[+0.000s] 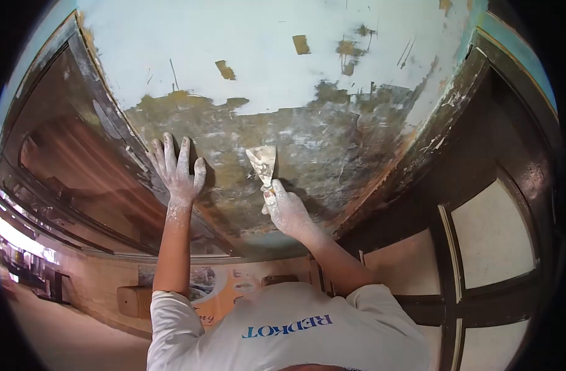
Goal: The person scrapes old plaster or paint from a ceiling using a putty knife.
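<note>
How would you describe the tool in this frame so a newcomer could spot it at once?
Start at the wall, white above and scraped dark below. In the dark patch, the right hand grips a putty knife. It is the only tool there: a pale, plaster-caked, fan-shaped blade, beside the flat left hand.

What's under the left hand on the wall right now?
The left hand lies flat with spread fingers on the scraped, dark patch of wall. The surface directly beneath the palm is covered. Beside it, the right hand holds a scraper.

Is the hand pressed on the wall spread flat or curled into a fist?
Spread flat. The left hand lies open on the wall, its fingers fanned apart, pointing up.
</note>
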`<state>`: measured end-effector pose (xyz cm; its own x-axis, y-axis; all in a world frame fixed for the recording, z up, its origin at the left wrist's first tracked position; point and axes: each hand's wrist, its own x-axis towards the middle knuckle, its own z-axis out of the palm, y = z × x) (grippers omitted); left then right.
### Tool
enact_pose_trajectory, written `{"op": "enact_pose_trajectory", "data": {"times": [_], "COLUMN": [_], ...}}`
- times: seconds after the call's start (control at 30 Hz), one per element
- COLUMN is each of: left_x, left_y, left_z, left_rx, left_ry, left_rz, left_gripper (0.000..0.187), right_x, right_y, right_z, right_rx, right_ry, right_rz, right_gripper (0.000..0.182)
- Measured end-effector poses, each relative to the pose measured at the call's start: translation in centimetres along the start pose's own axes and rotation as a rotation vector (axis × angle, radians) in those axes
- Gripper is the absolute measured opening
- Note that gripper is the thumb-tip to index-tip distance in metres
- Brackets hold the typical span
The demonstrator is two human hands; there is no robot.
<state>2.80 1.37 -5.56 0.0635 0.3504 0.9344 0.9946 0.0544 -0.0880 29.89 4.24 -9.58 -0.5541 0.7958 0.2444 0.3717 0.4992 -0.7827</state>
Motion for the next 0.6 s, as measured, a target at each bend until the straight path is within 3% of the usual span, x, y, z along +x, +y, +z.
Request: {"op": "enact_pose_trajectory", "data": {"times": [0.07,0.4,0.53,0.6], "left_x": [-1.3,-4.3,-4.2,-4.2], "left_y": [-1.2,-1.1,-1.1,-1.1], "left_z": [0.8,2.3,2.1,2.1], "left_rx": [-0.007,-0.03,-0.046,-0.03], "left_ry": [0.02,0.043,0.063,0.062], "left_rz": [0.055,0.013,0.046,0.045], "left_gripper": [0.055,0.054,0.053,0.053], "right_x": [-0.4,0.1,0.9,0.5], "right_y": [0.4,-0.9,-2.6,0.2], "right_z": [1.5,3.5,2.4,4.4], "right_rx": [0.06,0.267,0.366,0.346], "right_ry": [-0.052,-0.046,0.021,-0.006], "right_rz": [0.087,0.113,0.001,0.075], "right_gripper": [0.025,0.027,0.032,0.034]}}
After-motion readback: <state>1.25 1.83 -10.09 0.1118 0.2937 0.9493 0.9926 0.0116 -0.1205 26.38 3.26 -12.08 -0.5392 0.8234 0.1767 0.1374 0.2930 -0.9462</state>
